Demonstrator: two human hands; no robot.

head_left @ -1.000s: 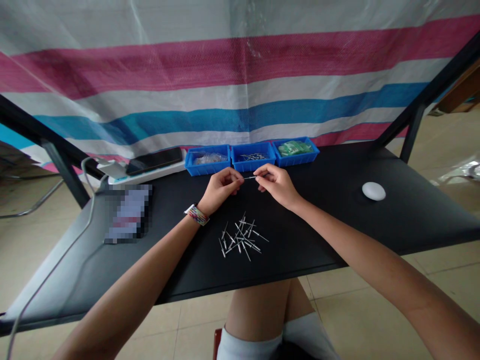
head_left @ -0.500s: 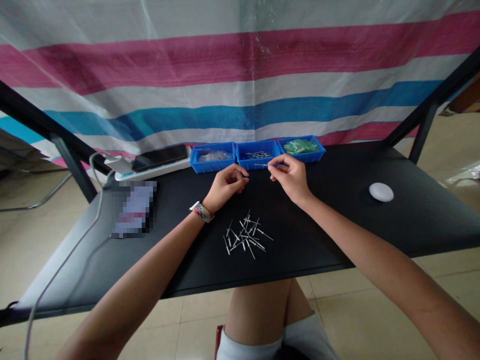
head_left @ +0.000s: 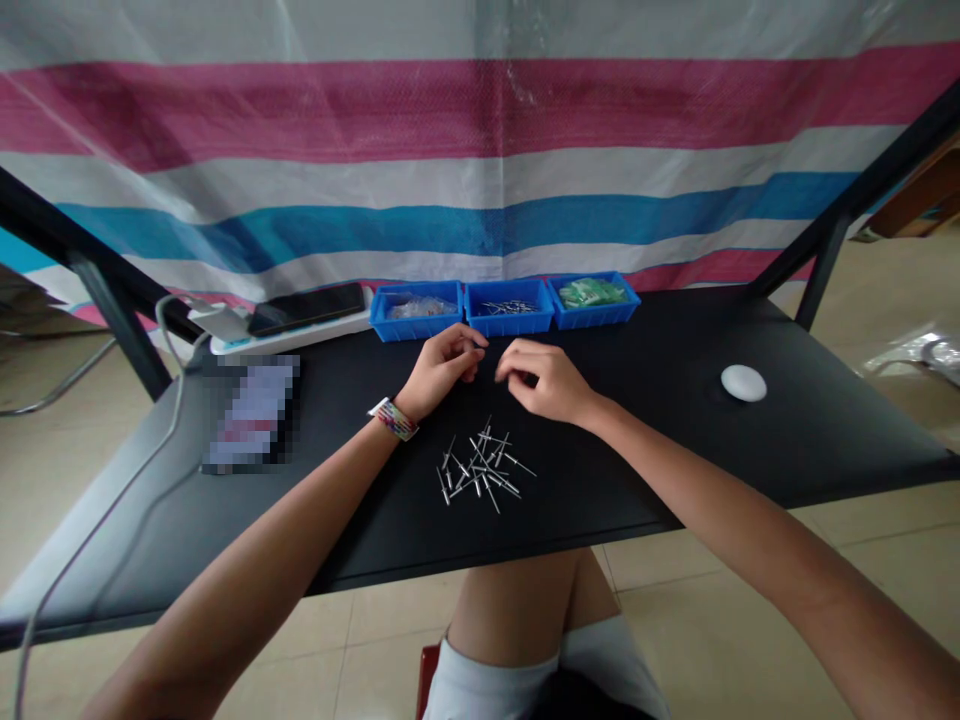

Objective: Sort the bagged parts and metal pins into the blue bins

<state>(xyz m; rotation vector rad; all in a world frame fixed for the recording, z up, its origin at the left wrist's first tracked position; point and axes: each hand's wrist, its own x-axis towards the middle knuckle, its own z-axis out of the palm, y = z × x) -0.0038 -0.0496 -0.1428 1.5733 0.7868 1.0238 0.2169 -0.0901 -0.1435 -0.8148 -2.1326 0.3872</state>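
Note:
Several silver blind rivets (head_left: 484, 468) lie in a loose pile on the black table. My left hand (head_left: 446, 370), with a patterned wristband, hovers behind the pile, in front of the left and middle bins. Its fingers are loosely curled and apart, and nothing shows in them. Opposite it, my right hand (head_left: 547, 382) is bent downward with its thumb apart from the curled fingers. No rivet is visible in it, though its fingertips are partly turned away. Just beyond both hands, the middle blue bin (head_left: 510, 325) holds more rivets.
The left blue bin (head_left: 418, 328) contains clear plastic pieces, the right blue bin (head_left: 596, 316) green ones. A phone (head_left: 306, 308) rests on a white power strip (head_left: 289, 338). A blurred packet (head_left: 255, 415), a cable (head_left: 176, 400) and a white round object (head_left: 743, 383) are farther out.
The rivet that my right hand held at the middle bin no longer shows in its fingers. That hand has come back from the bin toward the pile. My left hand has hardly moved.

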